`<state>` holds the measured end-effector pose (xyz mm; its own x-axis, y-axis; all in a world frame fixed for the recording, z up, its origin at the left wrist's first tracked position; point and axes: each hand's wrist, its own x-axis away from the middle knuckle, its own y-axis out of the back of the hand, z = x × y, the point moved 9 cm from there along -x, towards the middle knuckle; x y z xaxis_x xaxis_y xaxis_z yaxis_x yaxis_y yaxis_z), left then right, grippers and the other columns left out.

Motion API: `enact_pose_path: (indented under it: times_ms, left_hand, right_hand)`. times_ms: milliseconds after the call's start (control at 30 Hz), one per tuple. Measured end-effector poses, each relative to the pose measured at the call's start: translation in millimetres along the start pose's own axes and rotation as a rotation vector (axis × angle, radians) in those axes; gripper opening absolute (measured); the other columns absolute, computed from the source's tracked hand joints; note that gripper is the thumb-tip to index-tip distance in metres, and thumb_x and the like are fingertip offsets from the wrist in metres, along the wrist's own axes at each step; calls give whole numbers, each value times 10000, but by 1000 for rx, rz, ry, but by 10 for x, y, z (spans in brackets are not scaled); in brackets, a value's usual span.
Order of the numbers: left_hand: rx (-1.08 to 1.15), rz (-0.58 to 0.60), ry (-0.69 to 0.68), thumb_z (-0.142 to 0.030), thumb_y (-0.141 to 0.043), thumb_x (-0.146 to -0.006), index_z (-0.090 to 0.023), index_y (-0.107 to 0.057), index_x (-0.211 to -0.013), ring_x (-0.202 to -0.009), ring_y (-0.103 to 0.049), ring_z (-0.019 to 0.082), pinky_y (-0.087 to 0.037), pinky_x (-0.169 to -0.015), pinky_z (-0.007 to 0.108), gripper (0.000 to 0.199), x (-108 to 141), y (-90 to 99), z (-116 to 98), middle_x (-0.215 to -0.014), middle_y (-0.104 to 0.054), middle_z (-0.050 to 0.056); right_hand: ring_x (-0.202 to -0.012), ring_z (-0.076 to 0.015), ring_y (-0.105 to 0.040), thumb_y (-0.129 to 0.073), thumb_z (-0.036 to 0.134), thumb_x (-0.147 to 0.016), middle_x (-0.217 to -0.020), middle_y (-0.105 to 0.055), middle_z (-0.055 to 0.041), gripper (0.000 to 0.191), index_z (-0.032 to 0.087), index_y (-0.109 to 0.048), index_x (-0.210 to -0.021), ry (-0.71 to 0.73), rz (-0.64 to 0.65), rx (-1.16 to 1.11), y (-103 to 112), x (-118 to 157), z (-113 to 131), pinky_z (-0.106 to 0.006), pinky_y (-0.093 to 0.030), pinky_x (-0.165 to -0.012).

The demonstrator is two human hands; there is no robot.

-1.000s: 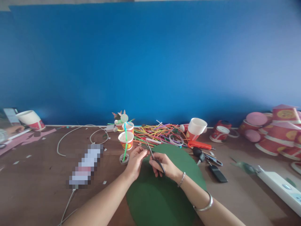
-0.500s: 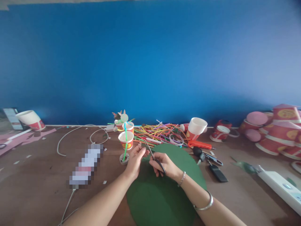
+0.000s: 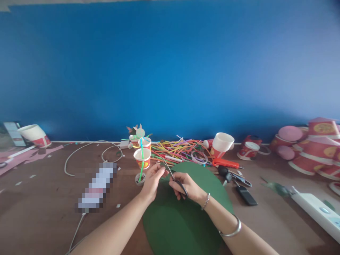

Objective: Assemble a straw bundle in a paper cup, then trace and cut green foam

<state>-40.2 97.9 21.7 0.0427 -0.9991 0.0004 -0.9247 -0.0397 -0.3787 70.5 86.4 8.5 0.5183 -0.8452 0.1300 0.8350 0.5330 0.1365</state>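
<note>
Black-handled scissors point(image 3: 181, 187) are in my right hand point(image 3: 186, 184), their thin blades pointing up and left toward my left hand point(image 3: 153, 180). My left fingers pinch a small dark green piece point(image 3: 163, 165) close to the blade tips. Beneath both hands lies a large dark green sheet point(image 3: 188, 216) with a rounded outline. Just left of my left hand, a green pipe cleaner point(image 3: 142, 161) rises from a small round base point(image 3: 140, 179), in front of a red and white paper cup point(image 3: 145, 163).
Colourful pipe cleaners point(image 3: 180, 148) lie heaped by the blue wall point(image 3: 170, 71). To the right are an orange-handled tool point(image 3: 225, 163), keys point(image 3: 243, 179), a black fob point(image 3: 246, 195), stacked cups point(image 3: 318, 156) and a power strip point(image 3: 318, 210). A blurred phone point(image 3: 97, 187) with cable lies left.
</note>
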Motion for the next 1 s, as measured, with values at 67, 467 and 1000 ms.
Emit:
enact_pose_path:
  times_ms: [67,467,1000]
  left_hand:
    - [7,-4,5,-315,-696,-664,-157,-581,-604,-637,-542,120,-407,-658,241,204,0,2,7,-617,-598,-5]
    - [-45,-20,-47,-351,-679,-688,-166,-585,-611,-655,-551,136,-408,-660,247,221,-1,35,-3,-617,-593,-6]
    - [-116,6,-75,-332,-643,-713,-171,-572,-598,-630,-523,133,-394,-641,246,211,-14,19,-27,-602,-584,-6]
  right_hand:
    - [-359,-83,-516,-604,497,-725,-458,-524,64,342,171,-501,-733,-7,1,1,4,-3,-10,-147,-326,-303]
    - [-364,-83,-516,-629,498,-701,-462,-529,64,351,169,-512,-741,-24,8,-22,-8,4,2,-148,-320,-308]
    - [-351,-80,-506,-601,497,-738,-461,-525,61,341,168,-513,-749,-6,-2,26,29,-2,-33,-144,-322,-300]
